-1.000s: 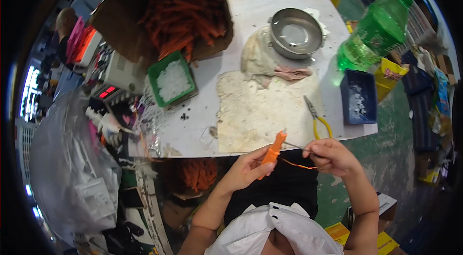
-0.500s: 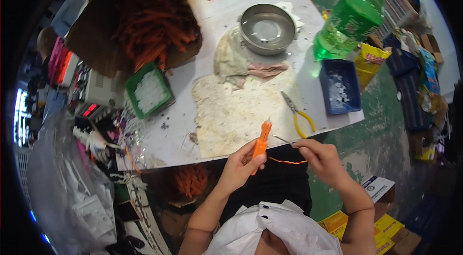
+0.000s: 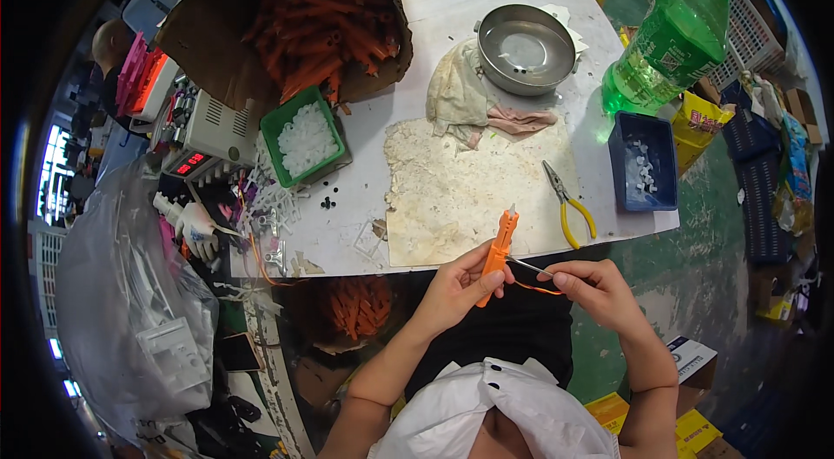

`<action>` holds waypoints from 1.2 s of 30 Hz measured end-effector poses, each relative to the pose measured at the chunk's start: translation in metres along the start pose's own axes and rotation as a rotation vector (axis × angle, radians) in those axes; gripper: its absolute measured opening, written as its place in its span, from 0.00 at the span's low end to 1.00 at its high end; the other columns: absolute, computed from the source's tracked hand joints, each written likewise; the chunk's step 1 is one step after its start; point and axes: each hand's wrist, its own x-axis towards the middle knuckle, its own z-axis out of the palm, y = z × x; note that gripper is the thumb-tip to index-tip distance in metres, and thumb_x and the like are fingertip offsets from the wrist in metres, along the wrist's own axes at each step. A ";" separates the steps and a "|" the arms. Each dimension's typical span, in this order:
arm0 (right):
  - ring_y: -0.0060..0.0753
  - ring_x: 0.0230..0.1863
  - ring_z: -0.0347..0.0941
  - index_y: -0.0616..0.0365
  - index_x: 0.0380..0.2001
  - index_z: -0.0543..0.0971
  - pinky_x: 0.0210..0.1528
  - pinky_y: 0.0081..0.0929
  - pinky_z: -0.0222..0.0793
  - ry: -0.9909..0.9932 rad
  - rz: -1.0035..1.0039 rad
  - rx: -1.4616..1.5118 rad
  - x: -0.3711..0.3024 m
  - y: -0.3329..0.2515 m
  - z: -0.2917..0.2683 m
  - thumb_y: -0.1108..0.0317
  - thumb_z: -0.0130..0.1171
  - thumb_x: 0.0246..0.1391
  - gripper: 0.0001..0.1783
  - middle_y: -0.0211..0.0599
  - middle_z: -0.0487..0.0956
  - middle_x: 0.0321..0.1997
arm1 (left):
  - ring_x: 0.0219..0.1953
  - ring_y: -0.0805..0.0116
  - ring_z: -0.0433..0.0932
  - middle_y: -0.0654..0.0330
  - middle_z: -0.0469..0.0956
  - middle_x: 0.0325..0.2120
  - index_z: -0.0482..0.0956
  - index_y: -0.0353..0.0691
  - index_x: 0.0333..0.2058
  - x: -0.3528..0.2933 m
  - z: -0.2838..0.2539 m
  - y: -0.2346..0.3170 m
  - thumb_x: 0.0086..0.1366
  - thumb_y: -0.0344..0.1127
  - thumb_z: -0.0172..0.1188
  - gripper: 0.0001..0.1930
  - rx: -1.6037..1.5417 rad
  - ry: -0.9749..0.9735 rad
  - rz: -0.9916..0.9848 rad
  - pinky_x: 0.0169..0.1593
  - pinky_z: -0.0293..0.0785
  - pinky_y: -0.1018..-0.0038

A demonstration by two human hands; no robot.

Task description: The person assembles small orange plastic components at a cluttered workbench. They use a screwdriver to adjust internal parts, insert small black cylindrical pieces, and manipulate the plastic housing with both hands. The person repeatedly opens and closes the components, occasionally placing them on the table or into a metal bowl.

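My left hand (image 3: 460, 290) is closed around a long orange plastic housing (image 3: 497, 259) with a small whitish tip at its upper end. My right hand (image 3: 591, 285) pinches a slim pointed metal tool (image 3: 528, 267), whose far end meets the side of the housing. Whether it is tweezers or a pick I cannot tell. A thin orange-and-dark wire (image 3: 534, 289) runs from the housing toward my right fingers. Both hands are just off the near edge of the table. Beyond them, pliers with yellow handles (image 3: 569, 209) lie on a stained cream sheet (image 3: 469, 198).
At the left, a cardboard box (image 3: 204, 33) full of orange pieces stands behind a green tray (image 3: 272, 131) of white parts. A metal bowl (image 3: 504, 77) sits on a cloth (image 3: 456, 94). To the right are a blue tray (image 3: 647, 198) and a green bottle (image 3: 669, 42).
The metal tool has moved left, from a gap beside the orange housing to contact with its side. The whole view has shifted, with the table contents now farther right.
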 end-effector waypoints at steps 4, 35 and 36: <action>0.12 0.18 0.58 0.64 0.42 0.81 0.20 0.16 0.54 -0.124 0.221 0.331 -0.001 0.006 -0.011 0.65 0.56 0.61 0.14 0.23 0.68 0.17 | 0.31 0.79 0.71 0.63 0.75 0.33 0.63 0.33 0.61 -0.004 -0.003 -0.002 0.66 0.35 0.58 0.27 0.129 0.005 -0.015 0.35 0.68 0.83; 0.26 0.21 0.72 0.61 0.42 0.81 0.27 0.21 0.67 -0.162 0.110 -0.142 0.008 0.005 0.004 0.67 0.57 0.59 0.12 0.44 0.80 0.25 | 0.46 0.61 0.79 0.46 0.76 0.48 0.59 0.34 0.63 0.002 -0.013 -0.004 0.67 0.39 0.56 0.29 -0.075 0.022 -0.009 0.52 0.75 0.69; 0.29 0.21 0.72 0.61 0.41 0.81 0.27 0.21 0.68 -0.139 0.040 -0.160 0.009 0.006 0.004 0.67 0.57 0.58 0.11 0.43 0.79 0.24 | 0.46 0.61 0.79 0.46 0.76 0.48 0.60 0.34 0.62 0.002 -0.014 -0.005 0.67 0.39 0.56 0.29 -0.059 0.012 -0.008 0.51 0.75 0.69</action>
